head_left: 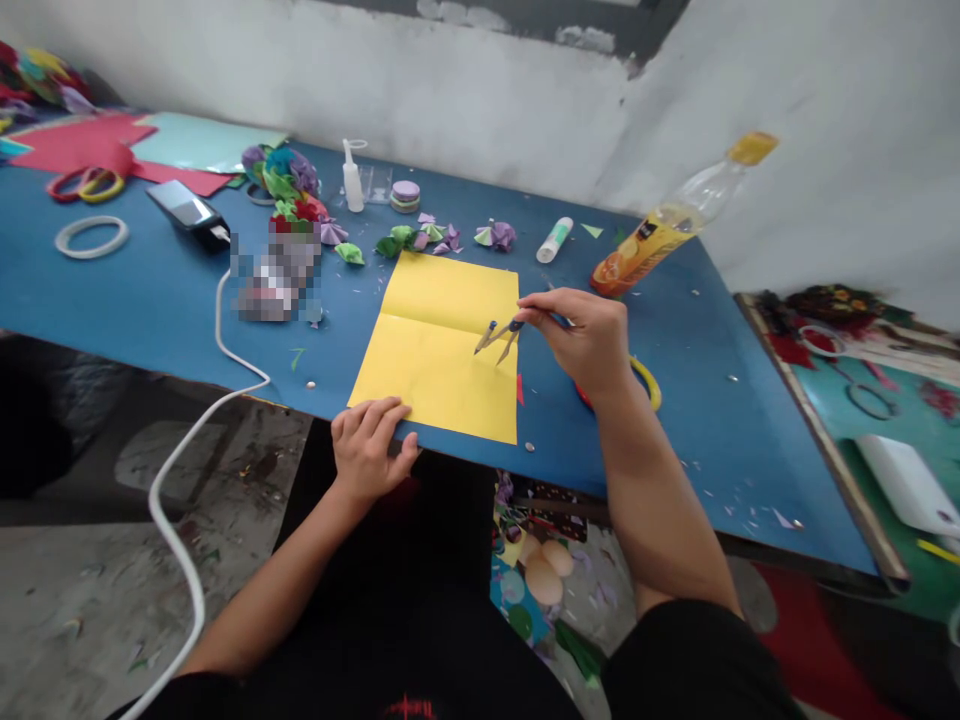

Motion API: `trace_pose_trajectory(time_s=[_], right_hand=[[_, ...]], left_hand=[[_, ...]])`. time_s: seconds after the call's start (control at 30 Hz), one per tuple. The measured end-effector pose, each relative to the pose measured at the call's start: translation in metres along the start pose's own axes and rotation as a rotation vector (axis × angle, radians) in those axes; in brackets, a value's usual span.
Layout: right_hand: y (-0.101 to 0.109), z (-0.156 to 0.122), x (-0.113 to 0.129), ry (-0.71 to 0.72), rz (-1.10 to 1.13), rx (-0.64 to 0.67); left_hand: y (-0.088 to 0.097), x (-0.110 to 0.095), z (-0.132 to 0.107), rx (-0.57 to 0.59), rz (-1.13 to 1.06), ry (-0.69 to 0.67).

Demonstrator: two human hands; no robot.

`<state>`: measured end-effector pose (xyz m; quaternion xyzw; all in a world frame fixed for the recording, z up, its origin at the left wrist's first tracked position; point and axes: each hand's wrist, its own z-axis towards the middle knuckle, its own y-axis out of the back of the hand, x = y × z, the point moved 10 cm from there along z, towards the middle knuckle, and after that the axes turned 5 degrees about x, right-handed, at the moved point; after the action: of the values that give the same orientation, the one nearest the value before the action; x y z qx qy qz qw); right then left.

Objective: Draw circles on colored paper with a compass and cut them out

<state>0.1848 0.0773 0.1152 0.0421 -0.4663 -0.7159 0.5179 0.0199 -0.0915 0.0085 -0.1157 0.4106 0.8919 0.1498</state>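
No words can be read on the bottle label (646, 243) or red shirt print (410, 708).

Yellow paper (435, 372) flat, creased crosswise — drawing compass (500, 334) over its right side, legs apart, tips downward.

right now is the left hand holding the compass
No, the right hand holds the compass, while the left hand rests at a corner of the yellow paper.
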Motion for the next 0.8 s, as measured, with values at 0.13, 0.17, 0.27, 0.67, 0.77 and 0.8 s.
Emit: trace_pose_trajectory(time_s=[0.13, 0.17, 0.27, 0.67, 0.77, 0.8], right_hand=[[-0.0005, 0.0, 0.0001, -0.002, 0.012, -0.003], [-0.0004, 0.0002, 0.0006, 0.001, 0.01, -0.005], [0.0, 0.0006, 0.0032, 0.021, -0.003, -0.012], [-0.0032, 0.0005, 0.0031, 0.037, -0.019, -0.031], [-0.0028, -0.0002, 0.0051, 0.066, -0.012, -0.047], [-0.003, -0.0006, 0.0059, 0.073, -0.01, -0.048]], left_hand=[[0.0004, -0.0004, 0.0003, -0.005, -0.004, -0.004], [0.0007, -0.0008, 0.0004, -0.008, 0.0, -0.008], [0.0011, -0.0016, 0.0007, -0.011, 0.009, -0.015], [0.0022, -0.0024, 0.0013, -0.025, 0.005, -0.023], [0.0024, -0.0026, 0.0015, -0.027, 0.008, -0.027], [0.0027, -0.0028, 0.0016, -0.03, 0.01, -0.03]])
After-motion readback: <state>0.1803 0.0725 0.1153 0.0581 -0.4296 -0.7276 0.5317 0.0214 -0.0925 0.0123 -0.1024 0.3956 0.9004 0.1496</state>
